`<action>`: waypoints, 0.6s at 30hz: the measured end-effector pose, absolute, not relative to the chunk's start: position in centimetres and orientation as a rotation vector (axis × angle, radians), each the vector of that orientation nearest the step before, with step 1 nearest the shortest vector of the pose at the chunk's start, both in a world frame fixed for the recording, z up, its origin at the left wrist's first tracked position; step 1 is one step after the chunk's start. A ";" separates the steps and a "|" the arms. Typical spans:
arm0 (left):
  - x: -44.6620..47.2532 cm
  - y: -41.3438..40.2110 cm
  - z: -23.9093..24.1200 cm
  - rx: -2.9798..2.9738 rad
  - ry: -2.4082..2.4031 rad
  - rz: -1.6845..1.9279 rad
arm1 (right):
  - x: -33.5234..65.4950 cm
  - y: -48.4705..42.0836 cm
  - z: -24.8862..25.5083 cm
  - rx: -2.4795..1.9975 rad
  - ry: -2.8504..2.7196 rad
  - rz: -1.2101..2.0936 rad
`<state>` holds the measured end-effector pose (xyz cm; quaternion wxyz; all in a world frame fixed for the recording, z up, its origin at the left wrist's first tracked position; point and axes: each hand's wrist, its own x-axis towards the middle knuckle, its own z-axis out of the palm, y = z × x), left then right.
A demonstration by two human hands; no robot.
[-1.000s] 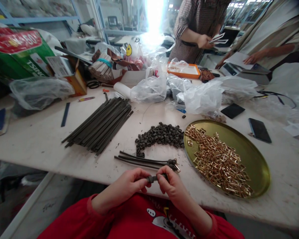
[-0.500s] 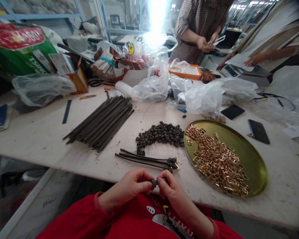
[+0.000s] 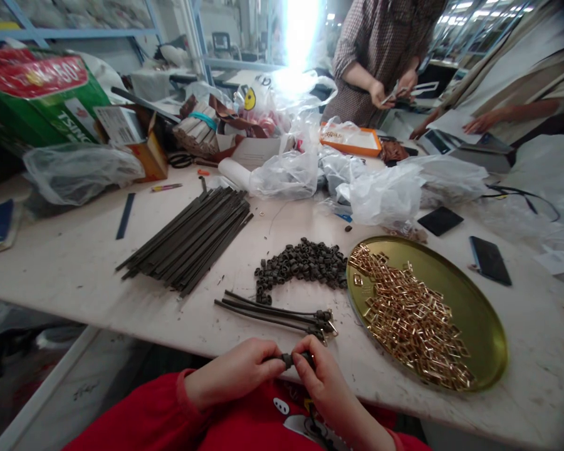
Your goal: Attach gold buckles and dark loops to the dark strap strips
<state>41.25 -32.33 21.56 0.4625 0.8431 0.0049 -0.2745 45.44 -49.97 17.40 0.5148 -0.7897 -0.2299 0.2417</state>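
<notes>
At the table's front edge, my left hand and my right hand meet, both closed in a pinch on a dark strap with a small loop on it. Fingers cover most of this strap. Just beyond my hands lie several finished-looking dark straps with loops and gold buckles at their right ends. A curved heap of small dark loops sits behind them. To the right, a round gold tray bears a pile of gold rectangular buckles.
Long flat dark strips are stacked at left-centre. Clear plastic bags, an orange box and a green package line the back. A phone lies at right. Two other people stand across the table, their hands busy.
The table and its things appear slightly lower in the picture, as do my hands. Both hands keep their pinch on the strap, my right fingers slightly shifted.
</notes>
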 end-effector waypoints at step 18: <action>43.0 -34.8 21.8 2.449 -0.111 -0.715 | 45.9 -50.9 16.5 -1.844 -0.647 0.481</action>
